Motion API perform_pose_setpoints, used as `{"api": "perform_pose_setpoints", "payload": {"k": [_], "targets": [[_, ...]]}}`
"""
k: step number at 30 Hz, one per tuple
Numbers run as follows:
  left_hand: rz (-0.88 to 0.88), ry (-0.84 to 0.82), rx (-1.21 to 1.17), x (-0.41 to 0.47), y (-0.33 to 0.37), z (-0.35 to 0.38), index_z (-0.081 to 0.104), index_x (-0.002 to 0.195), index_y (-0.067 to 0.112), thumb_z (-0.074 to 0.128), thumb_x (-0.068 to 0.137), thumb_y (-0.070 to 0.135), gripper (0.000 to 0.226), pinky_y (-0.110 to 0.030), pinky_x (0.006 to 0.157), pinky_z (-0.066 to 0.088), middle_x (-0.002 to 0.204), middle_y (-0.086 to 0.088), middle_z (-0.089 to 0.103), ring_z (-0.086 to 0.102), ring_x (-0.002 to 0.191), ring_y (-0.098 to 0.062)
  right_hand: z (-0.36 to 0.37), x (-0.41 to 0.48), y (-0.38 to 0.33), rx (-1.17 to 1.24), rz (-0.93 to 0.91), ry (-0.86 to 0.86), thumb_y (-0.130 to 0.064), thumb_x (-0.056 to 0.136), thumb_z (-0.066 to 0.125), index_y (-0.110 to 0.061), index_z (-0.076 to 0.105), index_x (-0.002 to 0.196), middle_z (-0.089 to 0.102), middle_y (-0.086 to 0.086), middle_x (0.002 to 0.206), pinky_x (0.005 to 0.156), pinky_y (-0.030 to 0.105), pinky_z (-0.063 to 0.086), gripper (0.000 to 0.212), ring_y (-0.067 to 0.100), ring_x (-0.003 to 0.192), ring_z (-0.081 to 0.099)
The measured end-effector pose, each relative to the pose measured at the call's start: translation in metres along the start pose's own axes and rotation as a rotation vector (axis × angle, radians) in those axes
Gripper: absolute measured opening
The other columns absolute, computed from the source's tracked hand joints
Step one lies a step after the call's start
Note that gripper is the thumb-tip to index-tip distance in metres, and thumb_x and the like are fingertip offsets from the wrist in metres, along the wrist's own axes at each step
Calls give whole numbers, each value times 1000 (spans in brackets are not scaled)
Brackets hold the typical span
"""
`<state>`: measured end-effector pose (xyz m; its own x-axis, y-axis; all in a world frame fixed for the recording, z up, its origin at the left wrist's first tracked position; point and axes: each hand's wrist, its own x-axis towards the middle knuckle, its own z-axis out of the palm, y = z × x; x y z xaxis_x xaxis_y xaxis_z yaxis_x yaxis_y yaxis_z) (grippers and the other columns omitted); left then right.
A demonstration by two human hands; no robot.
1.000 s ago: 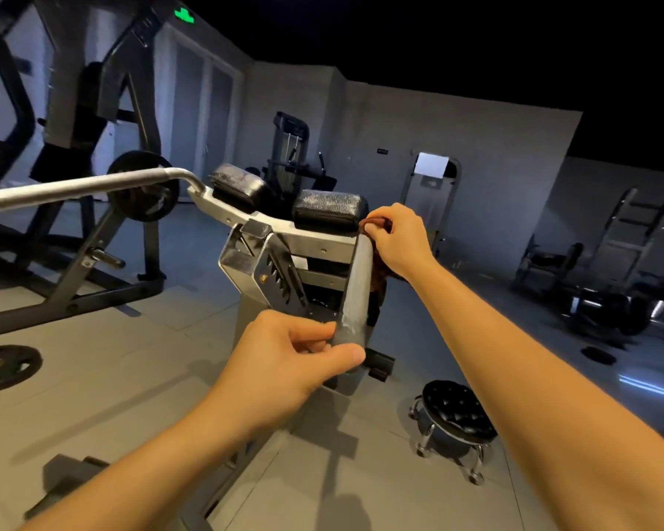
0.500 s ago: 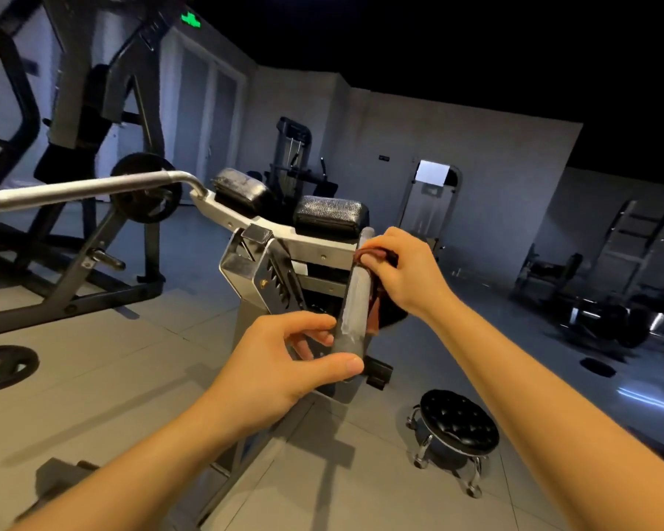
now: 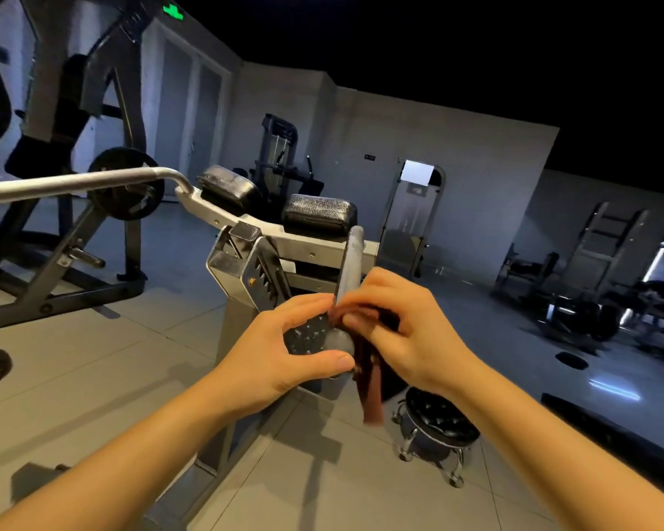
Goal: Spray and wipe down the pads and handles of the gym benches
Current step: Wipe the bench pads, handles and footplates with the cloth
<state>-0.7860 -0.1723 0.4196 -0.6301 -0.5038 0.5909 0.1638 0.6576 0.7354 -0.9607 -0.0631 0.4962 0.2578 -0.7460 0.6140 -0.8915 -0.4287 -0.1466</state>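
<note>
Near end of the grey handle (image 3: pixel 349 270) is pinched by the left hand (image 3: pixel 280 358). A dark red cloth (image 3: pixel 368 381) is gripped against the handle by the right hand (image 3: pixel 399 331). Black pads (image 3: pixel 319 218) are seen behind, stool (image 3: pixel 437 423) on floor at right.

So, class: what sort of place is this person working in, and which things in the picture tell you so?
Most likely a gym after hours. A weight plate hangs on a steel frame, a padded bench has a metal handle that both hands grip, and more machines stand along the far wall.
</note>
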Motion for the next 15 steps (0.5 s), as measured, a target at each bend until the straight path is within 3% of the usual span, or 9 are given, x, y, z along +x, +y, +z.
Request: {"api": "perform_pose_setpoints", "payload": {"k": [5,9,12,15], "targets": [[-3,0,-61,3,-14,3,51,142,44,81,68,57,81,-13,105,39,142,33,52,45,135,9,10,82,87,-102,261,212,-15,97,67,-16,77,106,59,-5,92,83,30,45,13,13,89,56],[24,12,-36,6,-15,3,48,144,43,79,67,61,85,-6,102,39,142,36,50,44,134,13,20,97,95,-114,367,284,-17,98,66,-18,76,105,62,1,97,91,40,51,12,15,92,57],[37,-29,-26,9,-12,2,47,149,38,76,69,62,89,-2,100,37,144,32,50,43,133,13,20,47,57,-10,301,278,-14,97,68,-19,76,104,62,-5,97,88,36,53,13,13,92,61],[63,-30,-25,11,-15,4,50,147,34,78,72,57,83,-11,107,37,145,23,52,47,136,1,12,-4,10,14,131,159,-13,96,70,-18,77,107,61,-5,94,83,26,51,14,13,91,62]]}}
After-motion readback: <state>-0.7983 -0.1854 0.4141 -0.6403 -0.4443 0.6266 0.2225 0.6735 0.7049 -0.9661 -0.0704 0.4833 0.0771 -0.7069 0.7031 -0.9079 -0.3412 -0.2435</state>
